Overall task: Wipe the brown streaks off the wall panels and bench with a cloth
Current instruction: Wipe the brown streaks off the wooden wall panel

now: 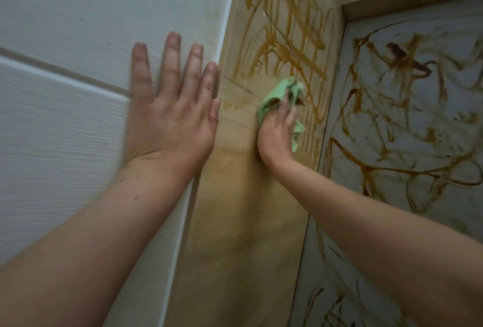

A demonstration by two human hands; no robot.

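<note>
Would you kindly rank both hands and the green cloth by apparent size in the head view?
1. left hand, nearer the camera.
2. right hand and green cloth: about alike; the cloth is partly hidden.

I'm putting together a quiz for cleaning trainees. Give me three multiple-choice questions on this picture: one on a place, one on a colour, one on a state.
1. Where does the left hand rest?
A) on the white wall panel
B) on the floor
C) on a door handle

2. What colour is the cloth?
A) blue
B) green
C) red

3. In what state is the tan panel below the cloth in the picture?
A) covered in thick brown lines
B) mostly wiped, only a faint smear
C) hidden under a towel

Answers:
1 A, its fingers lie spread flat on the white boards.
2 B, the bunched cloth gripped by the right hand is pale green.
3 B, the bold brown streaks show only above the cloth.
</note>
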